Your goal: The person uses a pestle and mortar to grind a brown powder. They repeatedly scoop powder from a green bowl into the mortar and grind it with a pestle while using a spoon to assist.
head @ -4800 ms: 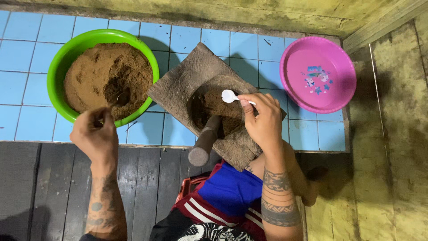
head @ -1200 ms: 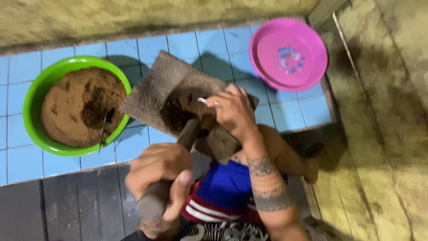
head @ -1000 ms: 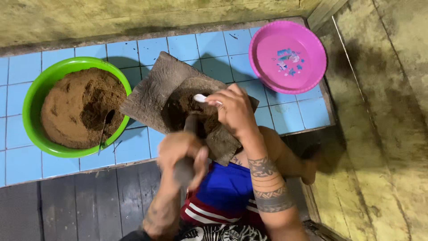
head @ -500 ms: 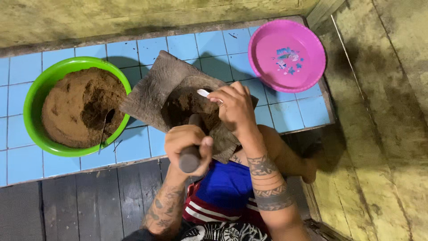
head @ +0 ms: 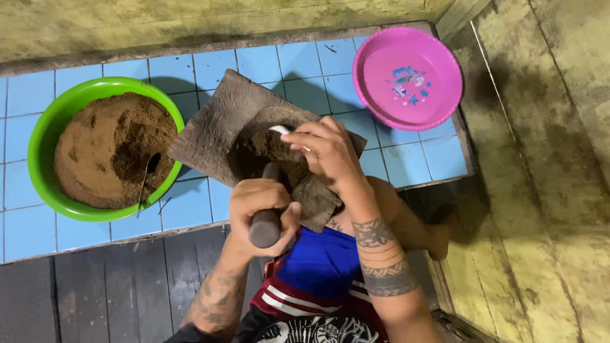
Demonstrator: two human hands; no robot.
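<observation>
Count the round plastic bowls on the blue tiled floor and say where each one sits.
2. A green bowl full of brown powder sits left of the grinding stone; an empty pink bowl sits to its upper right. More may lie outside the view.

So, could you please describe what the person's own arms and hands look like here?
Both arms are bare, without sleeves or gloves. The right forearm carries two dark patterned band tattoos, and the left forearm shows darker scrolling tattoo work. The left hand and right hand show no rings.
</observation>
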